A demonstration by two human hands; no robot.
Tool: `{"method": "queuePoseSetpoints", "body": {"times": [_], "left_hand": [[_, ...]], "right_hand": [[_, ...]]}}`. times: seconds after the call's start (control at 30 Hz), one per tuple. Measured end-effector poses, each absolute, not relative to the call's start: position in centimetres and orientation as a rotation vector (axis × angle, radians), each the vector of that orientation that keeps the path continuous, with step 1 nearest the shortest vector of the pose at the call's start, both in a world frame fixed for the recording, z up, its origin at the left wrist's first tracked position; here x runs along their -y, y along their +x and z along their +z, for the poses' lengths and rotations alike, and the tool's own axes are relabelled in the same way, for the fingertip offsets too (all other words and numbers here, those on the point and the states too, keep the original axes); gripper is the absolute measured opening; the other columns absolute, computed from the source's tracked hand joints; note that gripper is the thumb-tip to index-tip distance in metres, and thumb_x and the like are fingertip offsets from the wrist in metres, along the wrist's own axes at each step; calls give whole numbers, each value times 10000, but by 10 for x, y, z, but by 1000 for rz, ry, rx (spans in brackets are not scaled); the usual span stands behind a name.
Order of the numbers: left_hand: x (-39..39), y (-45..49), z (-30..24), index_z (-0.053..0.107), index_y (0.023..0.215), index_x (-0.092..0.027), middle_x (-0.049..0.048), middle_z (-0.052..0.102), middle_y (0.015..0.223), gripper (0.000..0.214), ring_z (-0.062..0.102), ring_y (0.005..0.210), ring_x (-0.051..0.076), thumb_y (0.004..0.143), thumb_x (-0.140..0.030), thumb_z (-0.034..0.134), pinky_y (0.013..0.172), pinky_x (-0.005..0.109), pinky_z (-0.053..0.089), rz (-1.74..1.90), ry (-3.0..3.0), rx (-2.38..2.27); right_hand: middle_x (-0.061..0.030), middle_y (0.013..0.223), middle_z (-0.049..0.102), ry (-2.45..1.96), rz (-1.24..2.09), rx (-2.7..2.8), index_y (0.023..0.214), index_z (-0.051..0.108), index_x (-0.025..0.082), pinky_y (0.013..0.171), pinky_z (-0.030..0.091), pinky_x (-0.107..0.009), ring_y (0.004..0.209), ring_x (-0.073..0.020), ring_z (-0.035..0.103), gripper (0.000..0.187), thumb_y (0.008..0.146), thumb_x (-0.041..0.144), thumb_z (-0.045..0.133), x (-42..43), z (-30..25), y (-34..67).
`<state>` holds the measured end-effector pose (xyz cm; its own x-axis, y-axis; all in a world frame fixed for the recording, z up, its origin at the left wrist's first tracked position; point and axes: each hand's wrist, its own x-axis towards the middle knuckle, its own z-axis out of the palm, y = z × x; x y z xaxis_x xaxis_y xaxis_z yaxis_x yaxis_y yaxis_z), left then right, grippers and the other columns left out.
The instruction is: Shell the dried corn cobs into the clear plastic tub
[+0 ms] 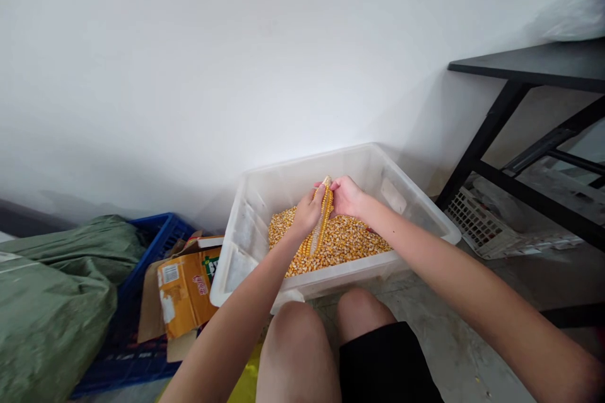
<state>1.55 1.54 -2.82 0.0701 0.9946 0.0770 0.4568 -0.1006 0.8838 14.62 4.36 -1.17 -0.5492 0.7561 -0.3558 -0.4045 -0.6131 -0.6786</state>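
Observation:
An ear of corn point(324, 219) is held at a slant over the bin, its pale tip pointing up and away from me. Yellow kernels cover much of it, and a bare whitish strip shows along its lower part. My left hand point(308, 211) is wrapped round its left side. On the other side, my right hand point(347, 197) grips near the tip with bent fingers, partly hidden behind the cob. Loose corn kernels point(352, 244) lie in a thick layer below both hands, inside a translucent white plastic bin point(373, 262).
A white wall point(265, 56) rises behind the bin. To the left are a blue crate point(155, 236), an orange cardboard box point(186, 293) and a green sack point(57, 296). A black-framed table point(529, 63) stands at right, with a white basket point(477, 220) under it.

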Motion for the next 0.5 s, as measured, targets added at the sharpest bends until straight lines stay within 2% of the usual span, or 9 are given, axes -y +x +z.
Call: {"method": "queuePoseSetpoints", "body": {"times": [0.33,0.5], "left_hand": [[-20,14,-36,674,1071,-189,70,691,1061,523,614,1024,229,896,-572,363,951,336,416,1003,1678,-1395],[-19,14,-33,674,1073,-187,66,698,1044,526,620,1002,231,897,-571,362,945,339,423,1003,1665,-1370]], "right_hand": [[-30,590,530,-919,2155,814,864,559,179,529,435,-353,526,-203,478,371,521,215,423,-48,-20,144],[-28,596,523,-949,2160,823,839,553,172,564,449,-375,530,-195,466,370,493,192,423,-49,-19,146]]}}
